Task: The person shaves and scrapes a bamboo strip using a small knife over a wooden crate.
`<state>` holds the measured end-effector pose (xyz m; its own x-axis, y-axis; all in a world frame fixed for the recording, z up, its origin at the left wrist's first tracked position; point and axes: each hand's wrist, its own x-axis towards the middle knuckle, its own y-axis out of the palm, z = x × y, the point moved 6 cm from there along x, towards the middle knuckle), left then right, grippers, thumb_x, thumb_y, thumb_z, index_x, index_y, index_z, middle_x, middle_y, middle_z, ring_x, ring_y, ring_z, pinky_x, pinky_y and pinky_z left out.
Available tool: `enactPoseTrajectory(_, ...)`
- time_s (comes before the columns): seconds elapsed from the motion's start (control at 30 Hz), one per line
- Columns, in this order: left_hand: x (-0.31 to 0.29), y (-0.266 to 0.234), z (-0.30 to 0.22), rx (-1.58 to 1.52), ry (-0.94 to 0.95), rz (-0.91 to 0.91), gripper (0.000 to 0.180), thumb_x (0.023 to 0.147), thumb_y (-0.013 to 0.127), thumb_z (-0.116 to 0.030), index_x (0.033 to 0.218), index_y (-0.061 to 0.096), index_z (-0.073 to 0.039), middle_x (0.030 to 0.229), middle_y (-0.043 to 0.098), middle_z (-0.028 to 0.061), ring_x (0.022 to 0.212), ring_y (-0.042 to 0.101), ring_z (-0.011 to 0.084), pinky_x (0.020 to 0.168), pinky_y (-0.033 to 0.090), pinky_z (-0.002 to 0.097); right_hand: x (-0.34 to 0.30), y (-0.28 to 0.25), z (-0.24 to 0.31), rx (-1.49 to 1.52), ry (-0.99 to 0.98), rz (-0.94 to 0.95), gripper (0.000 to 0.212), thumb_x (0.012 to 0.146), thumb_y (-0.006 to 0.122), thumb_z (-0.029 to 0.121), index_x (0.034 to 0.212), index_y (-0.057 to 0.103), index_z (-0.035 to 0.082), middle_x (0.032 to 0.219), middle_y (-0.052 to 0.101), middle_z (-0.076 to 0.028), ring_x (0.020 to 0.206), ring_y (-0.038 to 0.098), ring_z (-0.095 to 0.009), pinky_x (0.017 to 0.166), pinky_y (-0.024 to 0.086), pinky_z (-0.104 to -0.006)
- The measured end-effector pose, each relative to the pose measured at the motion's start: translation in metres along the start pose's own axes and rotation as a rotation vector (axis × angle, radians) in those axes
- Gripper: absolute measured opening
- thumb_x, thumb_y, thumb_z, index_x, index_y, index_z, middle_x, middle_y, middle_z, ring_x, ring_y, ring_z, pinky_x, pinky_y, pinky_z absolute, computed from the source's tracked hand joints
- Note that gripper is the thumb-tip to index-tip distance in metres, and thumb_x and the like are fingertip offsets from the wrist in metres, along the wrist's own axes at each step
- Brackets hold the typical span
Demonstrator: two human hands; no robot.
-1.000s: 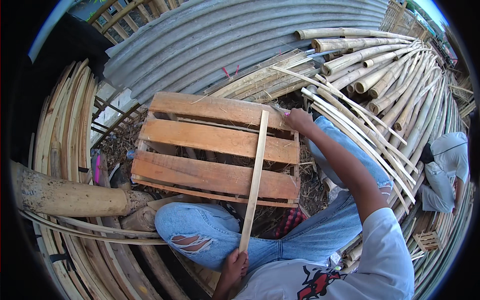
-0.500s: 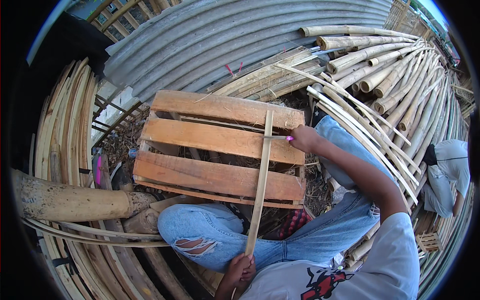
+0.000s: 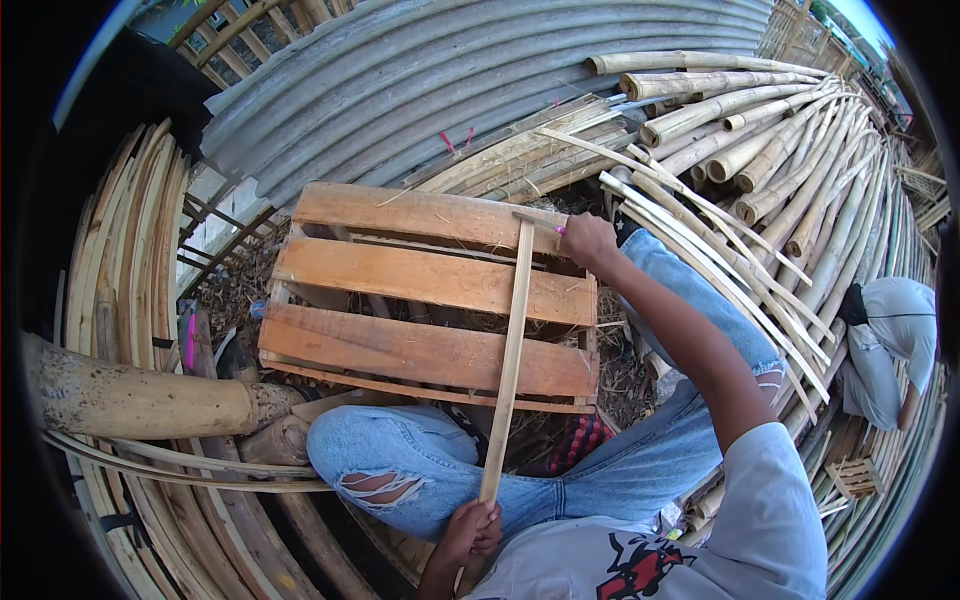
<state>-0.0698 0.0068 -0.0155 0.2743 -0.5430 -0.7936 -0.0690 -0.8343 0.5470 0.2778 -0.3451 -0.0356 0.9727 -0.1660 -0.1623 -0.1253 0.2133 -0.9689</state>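
My left hand is closed round the near end of a long, flat bamboo strip, close to my lap. The strip slants away from me, and its far part rests across the slats of a wooden crate. In my right hand is a knife with a pink handle, gripped at the crate's far right corner. Its blade lies across the strip's far end; whether it cuts in, I cannot tell.
Bamboo poles are heaped at the far right, with split strips beside my knee. Corrugated sheeting stands behind the crate. A thick bamboo pole and stacked slats lie at left. Another person bends at far right.
My right hand has moved the knife away from me along the strip, from over the middle slat to the strip's far end. My left hand keeps its hold; the view has shifted slightly.
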Motion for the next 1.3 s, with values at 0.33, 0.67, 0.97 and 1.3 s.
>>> enactPoseTrajectory(0.33,-0.003,-0.009,0.012,-0.372,-0.139,0.367,0.029,0.096,0.039,-0.036,0.078,0.040,-0.013,0.047,0.023,-0.0037,0.034,0.017,0.0062,0.030,0.015,0.0226,-0.071,0.021,0.057,-0.107,-0.419,0.066,0.030,0.077,0.056,0.028,0.068,0.066,0.001,0.069,0.064,-0.021,0.066,0.065,-0.037,0.062,0.052,-0.0467)
enactPoseTrajectory(0.67,-0.003,-0.008,0.009,-0.354,-0.115,0.330,0.029,0.096,0.038,-0.034,0.078,0.040,-0.012,0.048,0.024,-0.0041,0.034,0.018,0.0058,0.031,0.017,0.0226,-0.049,0.011,0.023,-0.112,-0.259,0.077,0.028,0.076,0.055,0.025,0.069,0.066,0.001,0.073,0.065,-0.022,0.070,0.065,-0.038,0.062,0.053,-0.0453)
enactPoseTrajectory(0.97,-0.005,-0.010,-0.001,-0.093,-0.006,-0.015,0.023,0.095,0.042,-0.028,0.082,0.044,-0.009,0.051,0.026,-0.0045,0.037,0.022,0.0053,0.033,0.019,0.0218,-0.064,-0.033,0.024,-0.083,-0.200,-0.074,0.028,0.076,0.056,0.025,0.066,0.065,0.002,0.066,0.063,-0.021,0.064,0.065,-0.037,0.058,0.051,-0.0462)
enactPoseTrajectory(1.3,-0.003,-0.010,0.004,-0.114,-0.046,0.034,0.025,0.095,0.041,-0.029,0.079,0.042,-0.009,0.049,0.026,-0.0034,0.036,0.021,0.0058,0.032,0.018,0.0224,-0.042,0.017,0.022,-0.059,-0.192,-0.038,0.026,0.076,0.054,0.022,0.064,0.064,0.001,0.068,0.063,-0.023,0.064,0.065,-0.037,0.058,0.052,-0.0455)
